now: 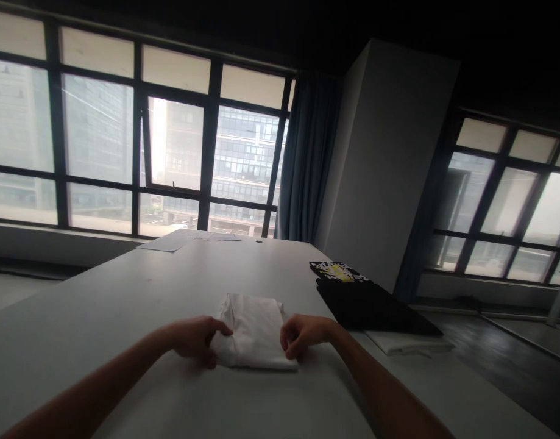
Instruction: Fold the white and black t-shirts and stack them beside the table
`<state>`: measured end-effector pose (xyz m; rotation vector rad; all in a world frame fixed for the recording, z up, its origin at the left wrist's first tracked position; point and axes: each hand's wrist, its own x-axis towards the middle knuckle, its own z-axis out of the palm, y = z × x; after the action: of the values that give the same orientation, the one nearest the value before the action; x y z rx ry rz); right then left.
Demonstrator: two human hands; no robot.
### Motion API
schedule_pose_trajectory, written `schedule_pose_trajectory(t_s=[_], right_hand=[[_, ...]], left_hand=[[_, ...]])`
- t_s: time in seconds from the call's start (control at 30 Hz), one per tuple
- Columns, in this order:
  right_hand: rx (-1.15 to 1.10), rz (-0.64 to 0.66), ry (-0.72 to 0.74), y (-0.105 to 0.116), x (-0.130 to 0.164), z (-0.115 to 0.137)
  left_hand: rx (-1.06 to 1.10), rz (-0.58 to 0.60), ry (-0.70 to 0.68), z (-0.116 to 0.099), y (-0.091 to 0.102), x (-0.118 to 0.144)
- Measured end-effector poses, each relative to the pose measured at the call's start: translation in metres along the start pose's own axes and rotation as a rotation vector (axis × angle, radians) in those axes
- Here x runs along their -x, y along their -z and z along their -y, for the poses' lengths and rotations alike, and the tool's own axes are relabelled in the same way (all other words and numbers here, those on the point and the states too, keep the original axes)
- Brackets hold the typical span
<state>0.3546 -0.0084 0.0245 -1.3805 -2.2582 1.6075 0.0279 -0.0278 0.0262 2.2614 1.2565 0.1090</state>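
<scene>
On the table [124, 292], the folded white cloth [255, 332] lies between both hands, fingers [216, 329] pinching its side edges.

My table [124, 317] is long, pale and grey, running away from me toward the windows. A folded white cloth [255, 332] lies near me at its middle. To the right sits a folded black garment [375, 305] on a white one [407, 342]. Papers [170, 242] lie at the far end.
</scene>
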Motion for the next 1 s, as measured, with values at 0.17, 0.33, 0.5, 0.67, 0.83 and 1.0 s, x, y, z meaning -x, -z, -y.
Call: schedule_pose_trajectory(t_s=[0.17, 0.33, 0.5, 0.67, 0.83, 1.0], right_hand=[[0.034, 0.121, -0.033, 0.002, 0.008, 0.003], [0.089, -0.561, 0.104, -0.004, -0.023, -0.003], [0.242, -0.934, 0.177, -0.016, -0.057, -0.011], [0.213, -0.982, 0.239, -0.016, -0.055, -0.009], [0.253, -0.933, 0.216, -0.013, -0.048, -0.009], [0.332, -0.906, 0.194, -0.017, -0.056, -0.011]], left_hand=[[0.148, 0.278, -0.080, 0.009, 0.019, 0.013], [0.030, -0.376, 0.104, 0.023, -0.003, -0.026], [-0.014, -0.586, 0.200, 0.035, -0.018, -0.051], [0.006, -0.605, 0.173, 0.039, -0.002, -0.042], [0.021, -0.593, 0.254, 0.044, 0.006, -0.036], [0.015, -0.647, 0.321, 0.036, -0.005, -0.046]])
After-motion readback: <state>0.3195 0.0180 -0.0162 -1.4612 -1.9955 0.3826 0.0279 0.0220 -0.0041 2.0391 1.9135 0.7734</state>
